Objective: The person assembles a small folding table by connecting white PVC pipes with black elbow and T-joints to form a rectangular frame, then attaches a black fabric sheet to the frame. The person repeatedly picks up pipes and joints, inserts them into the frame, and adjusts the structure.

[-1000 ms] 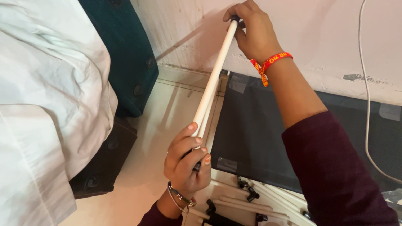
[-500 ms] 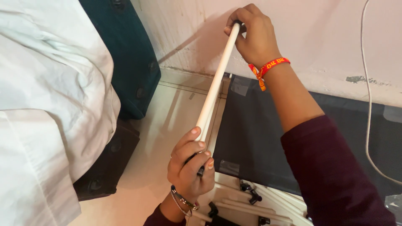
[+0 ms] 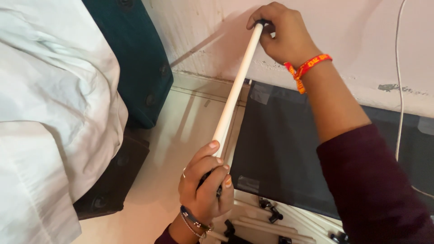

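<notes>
A long white tube (image 3: 235, 88) slants from the lower middle up toward the wall. My left hand (image 3: 204, 184) is wrapped round its lower end, where something dark shows between the fingers. My right hand (image 3: 284, 37), with an orange-red thread band at the wrist, grips the upper end around a small black cap. A dark fabric panel (image 3: 280, 149) lies flat on the floor beneath the tube and my right forearm.
White bedding (image 3: 49, 117) fills the left, over a teal upholstered bed frame (image 3: 135, 58) and a dark base (image 3: 113, 180). More white tubes with black connectors (image 3: 266, 217) lie by the panel's near edge. A white cable (image 3: 398, 90) hangs down the scuffed wall at right.
Both hands stay on the tube. The view has shifted slightly, and the tube's upper end and my right hand sit a little further right and higher in frame.
</notes>
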